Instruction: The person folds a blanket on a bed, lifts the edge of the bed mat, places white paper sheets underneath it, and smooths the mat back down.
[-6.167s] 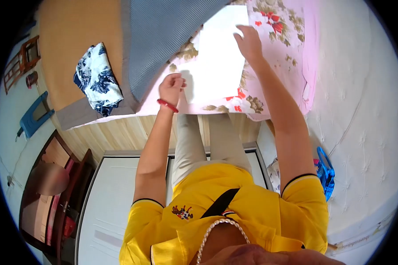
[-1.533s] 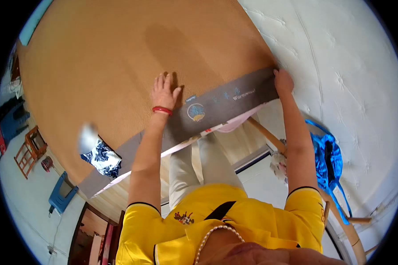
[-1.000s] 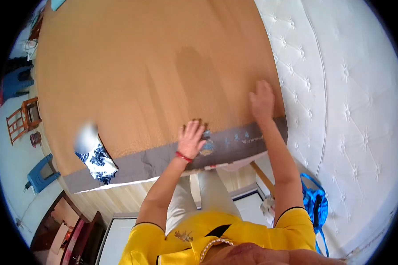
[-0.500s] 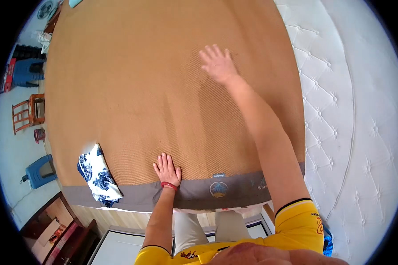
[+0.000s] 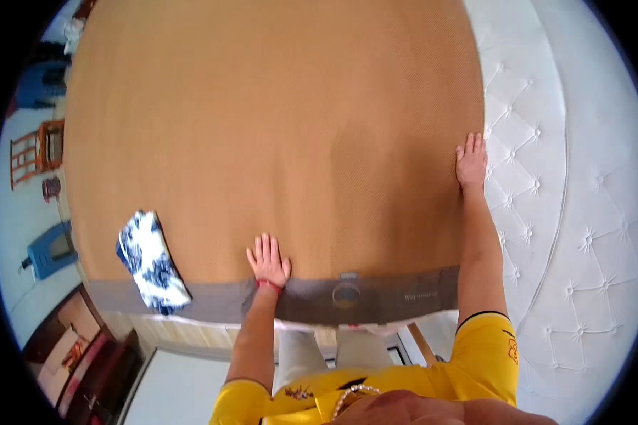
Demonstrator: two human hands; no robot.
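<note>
A brown woven sleeping mat (image 5: 262, 127) with a grey cloth border covers the bed in front of me. My left hand (image 5: 269, 262) lies flat near the mat's front edge, palm down, fingers spread, a red band at the wrist. At the mat's right edge, beside the white tufted headboard, my right hand (image 5: 471, 161) rests with its fingers stretched out. Neither hand holds anything. To the left of my left hand lies a folded blue-and-white patterned cloth (image 5: 153, 261), partly over the border.
A white tufted headboard (image 5: 521, 163) runs along the right side. On the floor at left stand a wooden chair (image 5: 39, 154), a small dark red bucket (image 5: 51, 189) and a blue stool (image 5: 52, 251). A dark wooden cabinet (image 5: 103, 382) is at lower left.
My right hand has moved from the mat's upper middle to its right edge, nearer to me. My left hand stays at the front edge. The view has shifted slightly.
</note>
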